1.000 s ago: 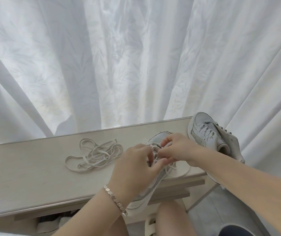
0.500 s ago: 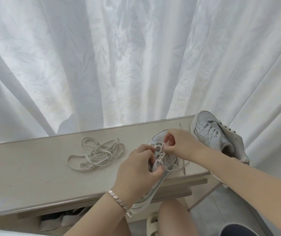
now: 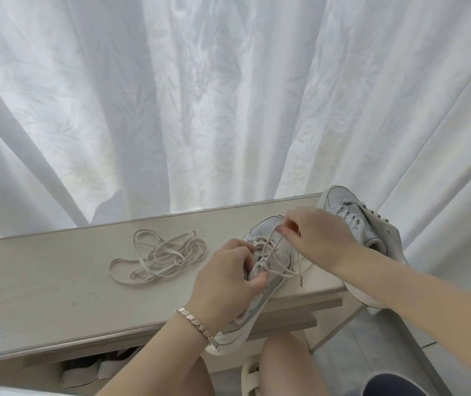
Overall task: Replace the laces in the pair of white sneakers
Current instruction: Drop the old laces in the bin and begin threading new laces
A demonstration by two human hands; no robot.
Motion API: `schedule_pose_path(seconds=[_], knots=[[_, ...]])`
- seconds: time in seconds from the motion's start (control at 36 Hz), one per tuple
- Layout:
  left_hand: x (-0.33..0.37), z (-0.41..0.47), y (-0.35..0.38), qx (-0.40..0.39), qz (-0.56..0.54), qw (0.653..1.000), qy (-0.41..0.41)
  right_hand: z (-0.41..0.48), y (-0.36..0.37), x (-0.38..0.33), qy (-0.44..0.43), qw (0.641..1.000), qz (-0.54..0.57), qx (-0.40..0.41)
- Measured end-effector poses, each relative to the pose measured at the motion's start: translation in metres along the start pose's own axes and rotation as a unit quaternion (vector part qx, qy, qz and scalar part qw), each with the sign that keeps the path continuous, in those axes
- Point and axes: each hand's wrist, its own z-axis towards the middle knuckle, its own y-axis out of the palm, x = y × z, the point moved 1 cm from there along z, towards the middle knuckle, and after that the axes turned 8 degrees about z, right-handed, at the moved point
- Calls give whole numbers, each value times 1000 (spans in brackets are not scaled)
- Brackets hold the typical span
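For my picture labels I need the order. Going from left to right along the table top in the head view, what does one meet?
Loose laces → left hand → right hand → second sneaker, at the far right.

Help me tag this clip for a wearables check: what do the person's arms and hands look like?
Both forearms are bare, no sleeves in view. The left hand has a bracelet of small flat rose-gold metal links at its wrist. The right hand shows no glove, ring or watch.
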Motion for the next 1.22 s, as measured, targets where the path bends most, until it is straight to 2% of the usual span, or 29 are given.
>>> schedule_pose_path(seconds=[0.06,0.08,0.14,0.19,0.22,0.33,0.47,0.53,0.61,0.72,0.78,0.83,0.86,0.92,0.97,1.06,1.11,1.22], knots=[[0,2,-1,1,-11,1000,-6,6,-7,9,-4,996,-75,48],[0,3,-1,1,-10,1000,-7,8,-8,15,24,997,-66,42],[0,3,0,5,-4,1000,-8,9,-3,22,123,990,67,-32],[0,3,1,10,-5,1000,-7,5,4,17,219,942,227,-120],[-1,3,1,11,-7,1000,-7,2,5,12,247,920,261,-158],[-3,5,3,17,-22,1000,-5,-7,13,-10,263,891,292,-228],[-4,6,4,16,-25,1000,-4,-7,23,-20,286,849,392,-208],[-3,6,4,15,-19,1000,-3,-5,23,-21,277,863,382,-182],[-3,5,5,15,-13,1000,-3,-4,23,-22,213,914,314,-144],[-2,5,3,11,-9,1000,-5,-3,15,-23,102,983,139,-68],[-2,4,2,8,-1,1000,-5,6,7,-10,79,994,67,18],[-2,4,2,10,0,1000,-4,18,-3,10,110,988,71,83],[-2,4,2,11,-1,1000,-4,22,-5,20,136,983,85,87],[-2,4,2,11,-2,1000,-5,26,-5,33,166,979,112,31],[-1,4,2,13,-1,1000,-6,21,0,30,182,968,151,-78],[-1,5,3,15,-5,1000,-7,5,10,6,204,927,218,-229],[-1,4,3,15,-13,1000,-4,-3,19,-7,202,912,244,-260],[-1,4,2,20,-25,999,-2,-3,32,-18,210,907,288,-224]])
